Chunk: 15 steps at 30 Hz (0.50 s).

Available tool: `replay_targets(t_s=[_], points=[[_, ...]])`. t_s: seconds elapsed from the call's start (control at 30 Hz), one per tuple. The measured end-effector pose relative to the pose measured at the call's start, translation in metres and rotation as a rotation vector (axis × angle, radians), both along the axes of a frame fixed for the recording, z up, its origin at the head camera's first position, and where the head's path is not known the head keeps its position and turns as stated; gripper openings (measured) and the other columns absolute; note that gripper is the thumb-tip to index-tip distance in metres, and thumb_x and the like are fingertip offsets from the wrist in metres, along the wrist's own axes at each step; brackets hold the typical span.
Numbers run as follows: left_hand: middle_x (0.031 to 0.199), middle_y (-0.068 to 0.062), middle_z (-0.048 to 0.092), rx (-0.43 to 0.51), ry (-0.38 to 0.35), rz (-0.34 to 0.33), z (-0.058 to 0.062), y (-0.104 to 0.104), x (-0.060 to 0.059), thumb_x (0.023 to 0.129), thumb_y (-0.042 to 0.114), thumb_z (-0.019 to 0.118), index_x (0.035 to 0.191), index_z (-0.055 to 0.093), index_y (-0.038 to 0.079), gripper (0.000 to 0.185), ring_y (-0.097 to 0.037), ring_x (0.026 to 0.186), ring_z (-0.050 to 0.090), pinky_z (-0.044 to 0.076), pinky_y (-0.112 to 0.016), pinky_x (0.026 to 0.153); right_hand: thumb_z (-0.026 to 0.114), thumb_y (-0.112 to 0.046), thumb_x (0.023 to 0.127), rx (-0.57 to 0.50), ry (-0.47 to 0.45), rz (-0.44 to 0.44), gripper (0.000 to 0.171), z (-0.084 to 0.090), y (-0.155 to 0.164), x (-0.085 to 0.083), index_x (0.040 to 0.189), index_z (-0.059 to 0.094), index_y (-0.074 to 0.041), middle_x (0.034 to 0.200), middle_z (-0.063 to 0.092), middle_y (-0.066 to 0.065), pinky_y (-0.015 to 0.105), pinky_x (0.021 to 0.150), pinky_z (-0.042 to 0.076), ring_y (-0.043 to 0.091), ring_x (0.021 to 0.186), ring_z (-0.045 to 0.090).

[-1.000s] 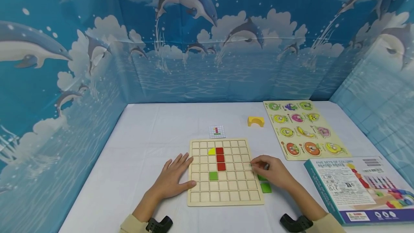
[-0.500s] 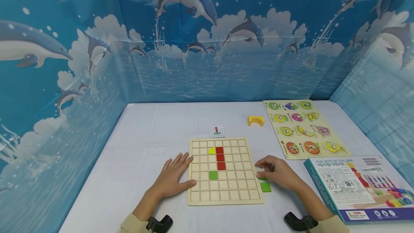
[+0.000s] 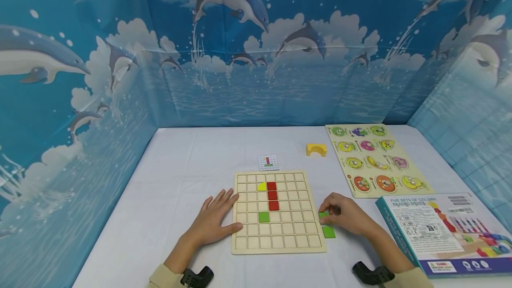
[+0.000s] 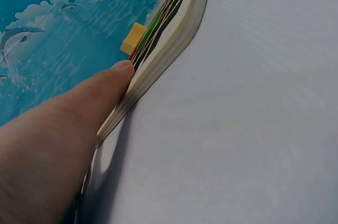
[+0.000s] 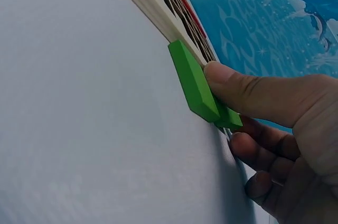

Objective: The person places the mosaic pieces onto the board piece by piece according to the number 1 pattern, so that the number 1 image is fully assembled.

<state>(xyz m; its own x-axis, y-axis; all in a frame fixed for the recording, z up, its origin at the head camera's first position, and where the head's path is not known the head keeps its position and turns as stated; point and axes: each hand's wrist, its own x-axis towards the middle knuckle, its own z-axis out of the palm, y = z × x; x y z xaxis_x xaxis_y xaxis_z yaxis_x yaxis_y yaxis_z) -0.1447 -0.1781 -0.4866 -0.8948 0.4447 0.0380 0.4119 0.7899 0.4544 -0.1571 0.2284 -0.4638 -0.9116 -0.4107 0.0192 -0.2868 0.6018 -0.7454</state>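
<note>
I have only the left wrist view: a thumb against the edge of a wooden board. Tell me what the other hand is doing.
Observer: The right hand is off the board's right edge, its thumb on a green tile lying on the table.
Operator: Say whether more green tiles lie there.
Observer: Yes, a second green tile lies loose just in front of that hand, beside the grid board.
Operator: List what is already on the board.
Observer: Three red tiles in a column, a yellow quarter-circle piece left of the top one, and a green square below.
</note>
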Motion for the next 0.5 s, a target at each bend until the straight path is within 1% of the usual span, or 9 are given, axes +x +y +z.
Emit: replay_targets(t_s=[0.2, 0.4, 0.5], points=[[0.16, -0.003, 0.023, 0.005, -0.003, -0.001, 0.0006, 0.0001, 0.0002, 0.088, 0.065, 0.055, 0.154, 0.032, 0.018, 0.085, -0.025, 0.148, 0.015, 0.01, -0.054, 0.114, 0.083, -0.019, 0.078, 0.014, -0.031, -0.055, 0.023, 0.0021, -0.0052, 0.0015, 0.089, 0.064, -0.013, 0.079, 0.055, -0.002, 0.026, 0.063, 0.04, 0.013, 0.073, 0.049], [0.16, -0.002, 0.022, 0.003, -0.001, 0.0, -0.0003, 0.0001, -0.0001, 0.088, 0.065, 0.054, 0.155, 0.032, 0.018, 0.085, -0.024, 0.148, 0.015, 0.01, -0.054, 0.114, 0.079, -0.016, 0.082, 0.005, -0.028, -0.137, 0.017, 0.003, -0.0091, 0.0028, 0.089, 0.064, -0.012, 0.079, 0.057, -0.003, 0.026, 0.063, 0.042, 0.015, 0.072, 0.05], [0.16, -0.002, 0.023, 0.002, 0.0, 0.002, -0.0007, 0.0001, -0.0001, 0.088, 0.066, 0.054, 0.155, 0.032, 0.019, 0.085, -0.024, 0.148, 0.015, 0.01, -0.054, 0.114, 0.078, -0.016, 0.084, -0.006, -0.031, -0.159, 0.015, 0.0014, -0.0091, 0.0022, 0.091, 0.065, -0.011, 0.079, 0.057, -0.002, 0.026, 0.061, 0.042, 0.014, 0.071, 0.05]])
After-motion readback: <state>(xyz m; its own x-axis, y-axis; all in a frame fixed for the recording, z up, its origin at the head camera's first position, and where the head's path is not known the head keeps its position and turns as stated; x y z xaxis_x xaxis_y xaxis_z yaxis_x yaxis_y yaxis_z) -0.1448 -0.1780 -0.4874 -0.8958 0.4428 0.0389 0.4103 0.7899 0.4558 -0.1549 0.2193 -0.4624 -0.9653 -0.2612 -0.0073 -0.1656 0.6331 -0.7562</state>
